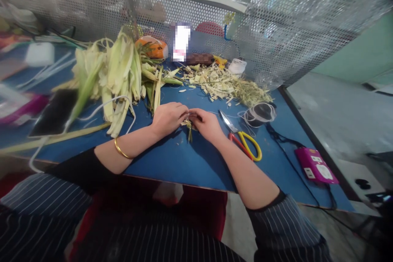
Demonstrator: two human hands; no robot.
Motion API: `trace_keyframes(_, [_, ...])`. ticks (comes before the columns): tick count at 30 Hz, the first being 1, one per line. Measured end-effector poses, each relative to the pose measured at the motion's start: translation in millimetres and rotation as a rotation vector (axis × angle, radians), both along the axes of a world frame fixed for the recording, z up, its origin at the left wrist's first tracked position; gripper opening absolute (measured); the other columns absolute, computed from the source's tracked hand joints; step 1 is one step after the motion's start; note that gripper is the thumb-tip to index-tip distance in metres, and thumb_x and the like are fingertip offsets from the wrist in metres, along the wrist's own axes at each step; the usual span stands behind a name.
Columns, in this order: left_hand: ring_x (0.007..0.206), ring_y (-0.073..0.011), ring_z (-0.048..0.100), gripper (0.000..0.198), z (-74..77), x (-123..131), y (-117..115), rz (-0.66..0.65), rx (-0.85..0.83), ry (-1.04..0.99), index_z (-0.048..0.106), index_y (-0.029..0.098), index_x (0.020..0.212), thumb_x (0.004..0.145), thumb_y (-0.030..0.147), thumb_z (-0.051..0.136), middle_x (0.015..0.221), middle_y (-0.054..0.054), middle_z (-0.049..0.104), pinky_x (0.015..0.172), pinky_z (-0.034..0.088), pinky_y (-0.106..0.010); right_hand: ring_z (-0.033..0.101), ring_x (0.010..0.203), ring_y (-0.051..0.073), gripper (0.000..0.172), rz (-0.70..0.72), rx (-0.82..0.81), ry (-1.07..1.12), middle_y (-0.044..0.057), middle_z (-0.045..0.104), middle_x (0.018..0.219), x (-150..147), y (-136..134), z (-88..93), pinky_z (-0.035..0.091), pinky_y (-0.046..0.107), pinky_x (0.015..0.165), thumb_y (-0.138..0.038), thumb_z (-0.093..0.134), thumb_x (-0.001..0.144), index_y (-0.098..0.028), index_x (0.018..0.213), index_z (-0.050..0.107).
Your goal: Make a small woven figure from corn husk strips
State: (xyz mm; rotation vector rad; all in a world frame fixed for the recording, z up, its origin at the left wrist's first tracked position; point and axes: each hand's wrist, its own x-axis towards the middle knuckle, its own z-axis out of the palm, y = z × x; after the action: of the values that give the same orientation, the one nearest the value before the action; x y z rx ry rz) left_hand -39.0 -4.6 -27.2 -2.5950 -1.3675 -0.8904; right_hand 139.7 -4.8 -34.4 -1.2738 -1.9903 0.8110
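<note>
My left hand (pixel 169 118), with a gold bangle on its wrist, and my right hand (pixel 208 126) meet over the middle of the blue table (pixel 184 163). Both have bent fingers closed on a small bundle of dried corn husk (pixel 189 132), whose narrow strips hang down below the fingertips. Part of the bundle is hidden by the fingers. A thin pale thread seems to run from near my right hand towards a dark spool wound with white cord (pixel 260 114). Scissors (pixel 235 127) with one red and one yellow handle lie right of my right hand, blades apart.
Large corn husks (pixel 118 65) are heaped at the left back, beside a dark phone-like slab (pixel 57 112) with a white cable. Husk scraps (pixel 219 82) spread along the back. A purple box (pixel 317 166) lies at the right edge. Perforated metal mesh (pixel 208 4) stands behind.
</note>
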Motion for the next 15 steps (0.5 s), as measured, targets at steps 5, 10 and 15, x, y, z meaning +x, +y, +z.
trace_keyframes(5, [0.077, -0.0157, 0.063, 0.020, 1.6, 0.5, -1.2, -0.029, 0.080, -0.071, 0.069, 0.020, 0.082, 0.090, 0.028, 0.053, 0.082, -0.003, 0.071, 0.066, 0.041, -0.028, 0.053, 0.053, 0.010, 0.020, 0.003, -0.079, 0.159, -0.001, 0.065, 0.068, -0.2, 2.0, -1.7, 0.043, 0.024, 0.057, -0.025, 0.057, 0.079, -0.020, 0.093, 0.070])
trace_keyframes(10, [0.076, -0.0152, 0.062, 0.023, 0.1, 0.6, -0.8, -0.067, 0.100, -0.105, 0.068, 0.019, 0.081, 0.091, 0.032, 0.052, 0.079, -0.003, 0.071, 0.065, 0.041, -0.027, 0.051, 0.053, 0.010, 0.012, -0.064, -0.094, 0.196, -0.003, 0.058, 0.059, 1.3, 2.9, -0.9, 0.040, 0.023, 0.054, -0.028, 0.059, 0.077, -0.019, 0.080, 0.067])
trace_keyframes(15, [0.074, -0.0147, 0.061, 0.020, -0.5, 0.1, -1.3, -0.057, 0.069, -0.153, 0.068, 0.019, 0.080, 0.089, 0.030, 0.054, 0.078, -0.002, 0.070, 0.065, 0.040, -0.027, 0.052, 0.057, 0.011, 0.009, -0.162, 0.008, 0.109, -0.002, 0.059, 0.067, 2.6, 2.6, 2.2, 0.041, 0.026, 0.061, -0.024, 0.056, 0.078, -0.019, 0.076, 0.063])
